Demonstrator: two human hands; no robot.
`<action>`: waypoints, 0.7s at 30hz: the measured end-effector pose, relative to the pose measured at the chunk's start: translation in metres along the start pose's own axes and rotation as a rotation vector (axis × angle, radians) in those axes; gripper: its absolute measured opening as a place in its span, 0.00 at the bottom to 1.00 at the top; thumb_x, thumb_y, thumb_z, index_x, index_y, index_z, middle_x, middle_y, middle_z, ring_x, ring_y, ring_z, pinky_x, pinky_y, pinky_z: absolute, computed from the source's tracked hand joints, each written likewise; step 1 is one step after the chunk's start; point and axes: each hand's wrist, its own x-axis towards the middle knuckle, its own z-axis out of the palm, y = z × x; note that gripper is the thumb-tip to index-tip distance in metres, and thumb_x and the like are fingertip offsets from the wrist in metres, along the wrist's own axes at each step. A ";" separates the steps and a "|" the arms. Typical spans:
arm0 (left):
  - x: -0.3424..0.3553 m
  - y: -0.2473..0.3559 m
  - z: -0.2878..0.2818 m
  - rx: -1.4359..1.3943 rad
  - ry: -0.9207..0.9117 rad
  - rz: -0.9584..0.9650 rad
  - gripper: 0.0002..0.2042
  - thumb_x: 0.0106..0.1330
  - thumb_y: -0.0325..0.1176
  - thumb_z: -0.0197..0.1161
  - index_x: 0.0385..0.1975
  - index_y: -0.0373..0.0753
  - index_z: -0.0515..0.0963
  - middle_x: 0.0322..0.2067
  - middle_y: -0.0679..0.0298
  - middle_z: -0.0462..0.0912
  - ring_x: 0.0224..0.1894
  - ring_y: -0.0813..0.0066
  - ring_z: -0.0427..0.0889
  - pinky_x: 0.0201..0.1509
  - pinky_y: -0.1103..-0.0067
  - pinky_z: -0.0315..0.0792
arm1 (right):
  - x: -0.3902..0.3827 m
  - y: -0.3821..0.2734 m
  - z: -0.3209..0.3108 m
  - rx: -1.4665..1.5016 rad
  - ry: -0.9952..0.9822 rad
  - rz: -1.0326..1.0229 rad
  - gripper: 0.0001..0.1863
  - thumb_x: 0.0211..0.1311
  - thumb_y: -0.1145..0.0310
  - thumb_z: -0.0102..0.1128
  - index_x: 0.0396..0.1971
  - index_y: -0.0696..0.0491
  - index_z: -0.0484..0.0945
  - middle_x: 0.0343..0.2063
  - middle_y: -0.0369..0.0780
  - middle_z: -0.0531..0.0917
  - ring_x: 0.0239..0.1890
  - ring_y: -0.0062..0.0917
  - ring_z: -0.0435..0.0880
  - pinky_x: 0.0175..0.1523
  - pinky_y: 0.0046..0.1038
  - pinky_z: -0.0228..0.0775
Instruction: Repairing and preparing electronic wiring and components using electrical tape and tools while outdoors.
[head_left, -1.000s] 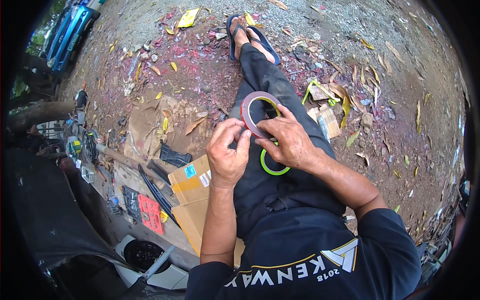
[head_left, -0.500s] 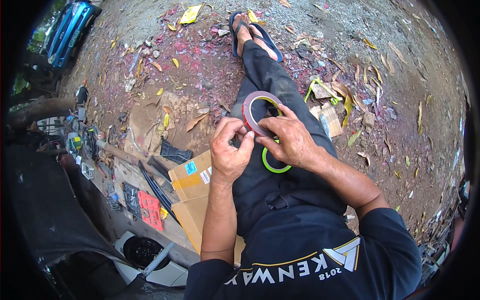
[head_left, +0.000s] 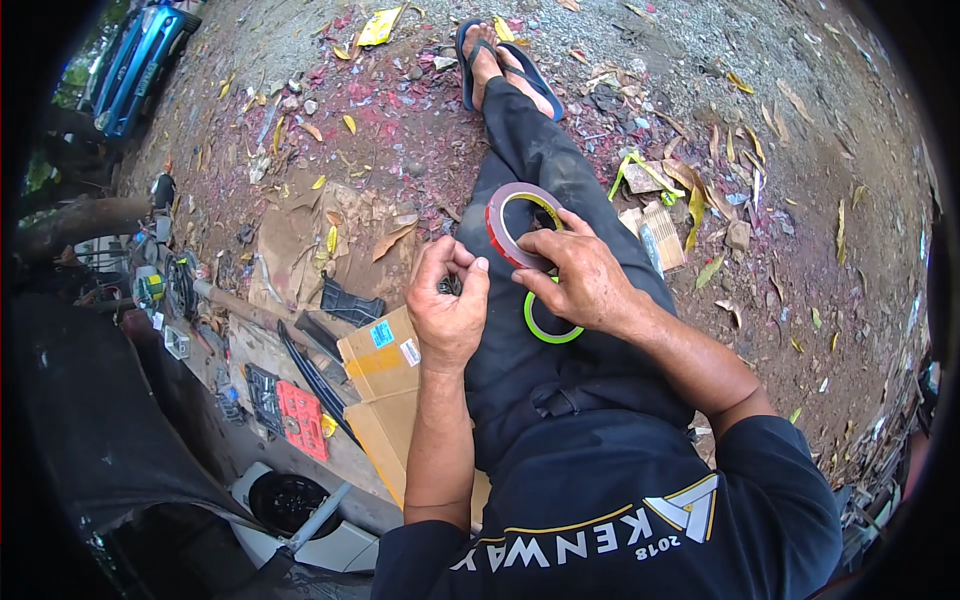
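My right hand (head_left: 585, 277) grips a roll of double-sided tape (head_left: 502, 203), its thumb below and its fingers through and over the ring. The roll has a greyish side and a red outer edge, and it is tilted above my lap. To the left of the roll, apart from it, is my left hand (head_left: 447, 312) with curled fingers and the thumb close to the fingertips. Whatever lies in that pinch, if anything, is too small to see. Below the right hand a bright green ring (head_left: 552, 338) rests on my dark trousers (head_left: 590, 375), partly hidden by the hand.
At my left lie flattened cardboard (head_left: 385, 370), a red tool case (head_left: 300, 420), dark plastic trim (head_left: 350, 300) and a long pipe (head_left: 235, 303). A wheel (head_left: 290, 503) is at the lower left. Leaves and litter cover the dirt; a blue vehicle (head_left: 140, 75) stands far left.
My left hand has moved a little left and toward me, away from the tape roll, opening a gap. The right hand and the roll stay nearly in place.
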 end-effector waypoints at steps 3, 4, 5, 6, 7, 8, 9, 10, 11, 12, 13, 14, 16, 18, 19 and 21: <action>0.003 0.003 0.002 0.023 -0.058 -0.030 0.12 0.56 0.19 0.62 0.40 0.30 0.73 0.29 0.66 0.76 0.28 0.84 0.72 0.35 0.84 0.68 | -0.001 0.002 -0.001 -0.004 -0.015 0.016 0.15 0.50 0.66 0.64 0.36 0.56 0.76 0.25 0.43 0.80 0.35 0.37 0.81 0.60 0.44 0.58; 0.003 0.004 0.002 0.035 -0.087 -0.046 0.12 0.56 0.19 0.61 0.41 0.30 0.73 0.30 0.67 0.77 0.29 0.84 0.72 0.36 0.85 0.69 | -0.001 0.001 -0.001 -0.007 -0.025 0.020 0.15 0.50 0.66 0.64 0.36 0.57 0.76 0.26 0.43 0.80 0.35 0.36 0.81 0.60 0.44 0.58; 0.004 0.005 0.002 0.036 -0.088 -0.047 0.12 0.56 0.19 0.61 0.41 0.30 0.73 0.30 0.67 0.77 0.29 0.84 0.72 0.36 0.85 0.69 | -0.001 0.001 -0.001 -0.006 -0.025 0.020 0.15 0.50 0.66 0.64 0.36 0.57 0.76 0.26 0.43 0.80 0.35 0.36 0.81 0.60 0.44 0.58; 0.005 0.005 0.002 0.046 -0.104 -0.046 0.13 0.57 0.19 0.61 0.42 0.30 0.72 0.31 0.66 0.77 0.29 0.84 0.73 0.36 0.85 0.69 | -0.001 0.000 -0.002 -0.010 -0.023 0.008 0.15 0.50 0.66 0.64 0.36 0.57 0.76 0.26 0.42 0.80 0.36 0.36 0.81 0.60 0.44 0.57; 0.006 0.005 0.003 0.055 -0.120 -0.045 0.14 0.57 0.19 0.61 0.44 0.30 0.72 0.31 0.66 0.77 0.29 0.84 0.73 0.37 0.85 0.69 | -0.001 -0.001 -0.002 -0.014 -0.021 -0.005 0.15 0.50 0.66 0.64 0.36 0.57 0.76 0.27 0.42 0.80 0.36 0.36 0.81 0.60 0.44 0.57; 0.006 0.005 0.004 0.055 -0.120 -0.044 0.14 0.57 0.19 0.61 0.44 0.30 0.72 0.31 0.66 0.77 0.29 0.84 0.73 0.37 0.85 0.69 | 0.000 -0.001 -0.002 -0.014 -0.020 -0.006 0.15 0.50 0.66 0.64 0.36 0.57 0.76 0.27 0.42 0.80 0.36 0.36 0.81 0.60 0.44 0.57; 0.006 0.005 0.005 0.028 -0.104 -0.029 0.16 0.57 0.19 0.61 0.47 0.30 0.71 0.31 0.65 0.77 0.30 0.84 0.73 0.37 0.85 0.69 | 0.000 -0.001 -0.002 -0.016 -0.025 -0.010 0.15 0.51 0.66 0.64 0.36 0.56 0.76 0.27 0.42 0.80 0.36 0.36 0.81 0.61 0.44 0.57; 0.006 0.004 0.007 -0.001 -0.089 -0.015 0.19 0.57 0.19 0.60 0.49 0.30 0.70 0.32 0.65 0.77 0.30 0.84 0.74 0.37 0.85 0.69 | 0.000 0.000 -0.002 -0.018 -0.030 -0.013 0.15 0.51 0.66 0.64 0.37 0.56 0.76 0.27 0.42 0.80 0.37 0.36 0.81 0.61 0.44 0.56; 0.006 0.002 0.007 -0.002 -0.090 -0.016 0.19 0.57 0.19 0.60 0.49 0.30 0.70 0.32 0.65 0.77 0.30 0.84 0.74 0.37 0.85 0.69 | -0.001 0.000 -0.002 -0.018 -0.030 -0.011 0.15 0.51 0.66 0.64 0.37 0.56 0.76 0.27 0.42 0.80 0.37 0.36 0.81 0.61 0.44 0.56; 0.006 0.000 0.008 -0.025 -0.095 -0.019 0.20 0.57 0.18 0.60 0.52 0.30 0.68 0.32 0.64 0.77 0.30 0.83 0.73 0.37 0.85 0.69 | 0.000 -0.001 -0.003 -0.018 -0.033 -0.015 0.15 0.51 0.66 0.64 0.37 0.56 0.76 0.27 0.42 0.80 0.37 0.36 0.81 0.61 0.44 0.56; 0.006 -0.001 0.008 -0.047 -0.100 -0.022 0.22 0.57 0.18 0.59 0.54 0.31 0.67 0.32 0.64 0.77 0.30 0.83 0.73 0.37 0.85 0.69 | 0.000 -0.001 -0.004 -0.017 -0.035 -0.019 0.15 0.51 0.66 0.64 0.37 0.56 0.76 0.27 0.42 0.80 0.37 0.36 0.81 0.61 0.44 0.56; 0.006 -0.002 0.008 -0.047 -0.100 -0.023 0.22 0.57 0.18 0.59 0.54 0.31 0.67 0.32 0.64 0.77 0.30 0.83 0.73 0.37 0.85 0.69 | 0.000 -0.001 -0.005 -0.017 -0.036 -0.018 0.15 0.51 0.66 0.64 0.37 0.56 0.76 0.27 0.42 0.80 0.37 0.36 0.81 0.61 0.44 0.56; 0.005 -0.003 0.010 -0.077 -0.096 -0.022 0.24 0.57 0.17 0.58 0.56 0.31 0.64 0.31 0.64 0.76 0.30 0.83 0.72 0.37 0.84 0.69 | 0.000 -0.001 -0.006 -0.021 -0.059 -0.013 0.15 0.51 0.65 0.64 0.38 0.56 0.75 0.28 0.42 0.81 0.38 0.36 0.81 0.62 0.45 0.56; 0.004 -0.002 0.012 -0.072 -0.089 -0.011 0.24 0.57 0.17 0.57 0.56 0.31 0.64 0.31 0.64 0.76 0.30 0.83 0.72 0.38 0.84 0.69 | -0.001 0.000 -0.006 -0.004 -0.057 -0.017 0.16 0.51 0.64 0.64 0.38 0.56 0.75 0.28 0.42 0.81 0.38 0.36 0.81 0.62 0.45 0.56; 0.004 -0.002 0.013 -0.065 -0.083 -0.001 0.24 0.57 0.17 0.57 0.56 0.31 0.64 0.31 0.64 0.76 0.31 0.83 0.71 0.38 0.83 0.68 | -0.001 0.001 -0.006 0.015 -0.053 -0.022 0.16 0.51 0.64 0.64 0.38 0.56 0.75 0.29 0.42 0.81 0.38 0.36 0.81 0.62 0.46 0.56; 0.002 0.000 0.013 -0.076 -0.078 -0.006 0.24 0.57 0.17 0.57 0.55 0.31 0.64 0.32 0.64 0.75 0.31 0.83 0.71 0.40 0.83 0.68 | -0.001 0.002 -0.008 0.020 -0.069 -0.005 0.17 0.51 0.63 0.65 0.39 0.56 0.75 0.29 0.42 0.81 0.38 0.36 0.81 0.60 0.44 0.58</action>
